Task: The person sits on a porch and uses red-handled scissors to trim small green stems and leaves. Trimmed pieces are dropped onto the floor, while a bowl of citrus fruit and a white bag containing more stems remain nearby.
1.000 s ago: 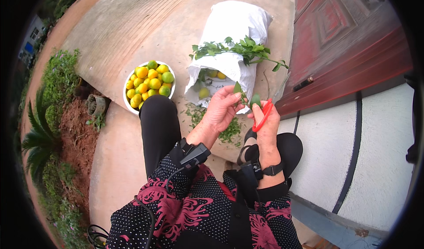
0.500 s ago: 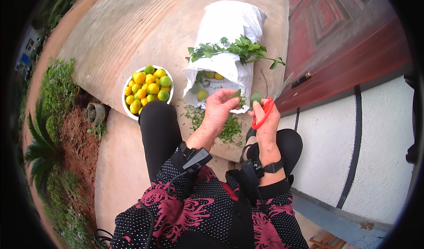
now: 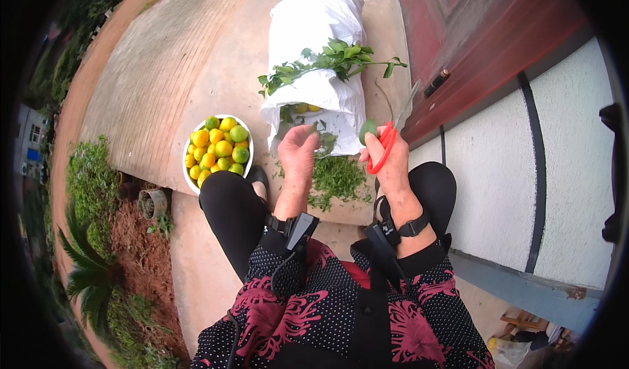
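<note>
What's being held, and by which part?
The right hand holds red-handled scissors by the handles, with a leaf at its thumb. The left hand seems to pinch a leafy sprig; where is unclear.

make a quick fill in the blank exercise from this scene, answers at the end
1. The right hand holds scissors with ____ handles.
2. The bowl of fruit sits to the ____ of the sack.
3. The sack under the leafy branch is ____ in colour.
4. The sack's near end is ____, showing fruit inside.

Missing words: red; left; white; open
</note>
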`<state>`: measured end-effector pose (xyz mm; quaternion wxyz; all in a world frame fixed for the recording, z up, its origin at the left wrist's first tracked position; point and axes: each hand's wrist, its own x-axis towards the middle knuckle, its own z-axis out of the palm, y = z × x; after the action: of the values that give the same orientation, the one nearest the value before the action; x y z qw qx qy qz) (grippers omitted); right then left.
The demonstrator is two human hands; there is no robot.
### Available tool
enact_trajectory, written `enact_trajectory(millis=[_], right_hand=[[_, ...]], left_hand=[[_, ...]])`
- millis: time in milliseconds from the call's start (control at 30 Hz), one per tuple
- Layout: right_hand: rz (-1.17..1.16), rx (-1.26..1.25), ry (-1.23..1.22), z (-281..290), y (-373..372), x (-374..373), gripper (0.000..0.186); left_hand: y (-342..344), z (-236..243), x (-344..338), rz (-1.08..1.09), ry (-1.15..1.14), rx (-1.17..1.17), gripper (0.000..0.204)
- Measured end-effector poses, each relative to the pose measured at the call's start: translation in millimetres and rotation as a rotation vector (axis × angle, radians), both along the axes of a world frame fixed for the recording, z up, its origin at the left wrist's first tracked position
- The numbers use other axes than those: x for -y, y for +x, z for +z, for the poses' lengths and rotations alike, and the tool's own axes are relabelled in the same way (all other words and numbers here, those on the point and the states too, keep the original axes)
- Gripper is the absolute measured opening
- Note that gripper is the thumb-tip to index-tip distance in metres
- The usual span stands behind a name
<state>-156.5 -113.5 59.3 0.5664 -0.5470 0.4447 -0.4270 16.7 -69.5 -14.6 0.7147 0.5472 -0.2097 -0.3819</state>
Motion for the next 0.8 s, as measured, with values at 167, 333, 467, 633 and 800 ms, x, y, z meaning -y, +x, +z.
enact_trajectory(millis=[167,333,467,633,800], right_hand=[[0.04,-0.084,-0.007,4.4,-0.7,-2.9,0.017],[0.047,-0.102,0.03,3.6,8.4,-8.0,0.014],[0.092,-0.117,-0.013,5.8,10.6,-7.6,0.015],[0.025,-0.111,-0.076,-0.9,14.2,-9.2,0.014],[-0.053,-0.113,-0.202,-15.5,18.7,-7.6,0.014]], left_hand=[[6.0,7.5,-3.4,-0.015,0.033,0.014,0.021],[-11.7,26.2,-5.8,-0.11,-0.061,-0.084,0.019],[-35.4,36.6,-7.4,-0.206,-0.156,0.053,0.022],[-40.0,40.3,-5.6,-0.137,-0.125,0.489,0.022],[-42.6,44.9,-4.1,-0.057,-0.158,0.84,0.023]])
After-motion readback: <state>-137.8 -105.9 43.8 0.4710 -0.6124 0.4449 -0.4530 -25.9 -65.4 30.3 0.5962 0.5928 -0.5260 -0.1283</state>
